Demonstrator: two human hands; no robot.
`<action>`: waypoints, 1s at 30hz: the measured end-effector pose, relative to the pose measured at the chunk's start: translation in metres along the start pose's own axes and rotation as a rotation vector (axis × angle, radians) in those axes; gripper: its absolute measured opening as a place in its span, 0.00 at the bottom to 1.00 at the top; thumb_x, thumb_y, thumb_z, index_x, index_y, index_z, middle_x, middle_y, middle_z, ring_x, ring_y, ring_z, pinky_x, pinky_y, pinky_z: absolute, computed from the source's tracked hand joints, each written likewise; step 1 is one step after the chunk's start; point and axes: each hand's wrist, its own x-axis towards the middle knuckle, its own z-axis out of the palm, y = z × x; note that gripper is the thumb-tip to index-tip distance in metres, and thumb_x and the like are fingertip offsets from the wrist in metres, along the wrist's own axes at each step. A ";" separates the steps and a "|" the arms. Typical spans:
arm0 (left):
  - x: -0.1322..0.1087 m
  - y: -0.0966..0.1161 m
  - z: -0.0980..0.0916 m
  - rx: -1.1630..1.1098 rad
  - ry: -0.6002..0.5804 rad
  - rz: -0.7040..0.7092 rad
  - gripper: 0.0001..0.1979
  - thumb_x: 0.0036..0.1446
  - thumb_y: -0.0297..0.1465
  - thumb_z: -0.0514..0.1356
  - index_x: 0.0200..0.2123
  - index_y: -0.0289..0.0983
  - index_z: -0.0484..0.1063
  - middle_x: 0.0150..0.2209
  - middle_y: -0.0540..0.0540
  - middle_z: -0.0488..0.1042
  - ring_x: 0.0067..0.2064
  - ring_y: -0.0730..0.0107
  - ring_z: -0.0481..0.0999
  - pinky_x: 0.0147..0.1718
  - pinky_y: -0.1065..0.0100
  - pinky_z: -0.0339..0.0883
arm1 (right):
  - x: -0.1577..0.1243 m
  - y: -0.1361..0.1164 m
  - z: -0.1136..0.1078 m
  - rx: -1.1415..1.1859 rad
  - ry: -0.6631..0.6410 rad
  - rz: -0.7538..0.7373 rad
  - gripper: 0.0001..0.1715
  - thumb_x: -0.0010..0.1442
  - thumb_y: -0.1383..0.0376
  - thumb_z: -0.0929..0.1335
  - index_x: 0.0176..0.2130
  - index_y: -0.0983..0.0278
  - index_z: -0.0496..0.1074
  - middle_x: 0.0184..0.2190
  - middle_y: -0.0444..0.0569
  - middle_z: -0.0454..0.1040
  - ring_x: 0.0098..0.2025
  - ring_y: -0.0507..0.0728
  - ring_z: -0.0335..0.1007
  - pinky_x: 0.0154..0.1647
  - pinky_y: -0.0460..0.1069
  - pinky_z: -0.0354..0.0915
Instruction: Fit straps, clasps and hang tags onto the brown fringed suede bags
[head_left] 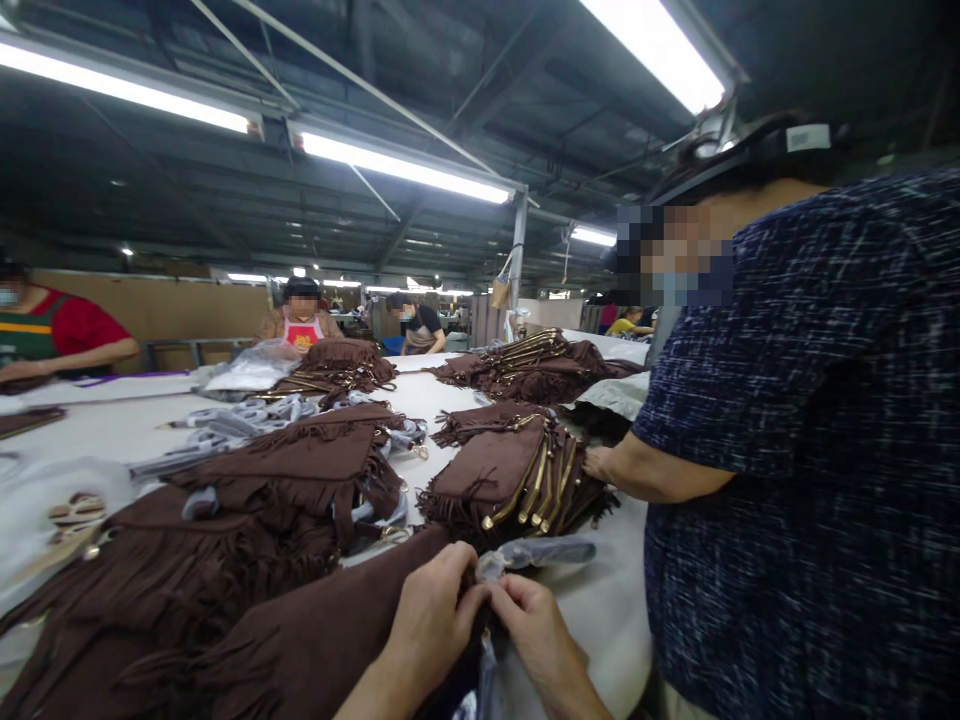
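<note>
My left hand [435,610] and my right hand [536,635] meet at the front of the table, thumbs and fingertips pinched together. Between them is the end of a plastic-wrapped strap [551,550], whose grey-wrapped length sticks out to the right. The exact part under my fingertips is too small to make out. Below my fingers hangs a small metal clasp [487,640] with more wrapped strap. A dark brown fringed bag [322,630] lies against my left wrist, its fringe spreading to the left.
Brown fringed bags [292,460] are heaped at left. Another pile [487,470] shows gold zippers ahead. A clear plastic bag [45,510] holding small pieces sits far left. Close on my right stands a co-worker [810,430], one hand at the zippered pile. Other people work across the white table [135,415].
</note>
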 end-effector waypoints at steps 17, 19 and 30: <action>0.008 -0.007 -0.020 -0.102 0.174 -0.068 0.09 0.62 0.31 0.46 0.29 0.41 0.58 0.29 0.49 0.65 0.33 0.64 0.66 0.33 0.67 0.55 | -0.007 -0.048 -0.020 -0.633 -0.001 -0.455 0.12 0.63 0.65 0.62 0.31 0.61 0.72 0.29 0.45 0.70 0.32 0.56 0.68 0.34 0.48 0.60; 0.007 -0.003 -0.023 -0.141 0.213 -0.059 0.09 0.62 0.32 0.46 0.28 0.41 0.58 0.28 0.50 0.64 0.32 0.65 0.65 0.33 0.67 0.55 | -0.005 -0.055 -0.014 -0.671 -0.067 -0.491 0.13 0.65 0.67 0.62 0.30 0.61 0.71 0.28 0.45 0.71 0.33 0.56 0.68 0.35 0.48 0.59; 0.010 -0.010 -0.008 -0.751 0.200 -0.229 0.10 0.57 0.39 0.55 0.30 0.38 0.66 0.26 0.50 0.69 0.30 0.65 0.70 0.32 0.67 0.64 | 0.018 -0.048 -0.008 -0.627 -0.136 -0.445 0.13 0.62 0.68 0.63 0.26 0.62 0.68 0.27 0.43 0.69 0.32 0.54 0.66 0.34 0.46 0.58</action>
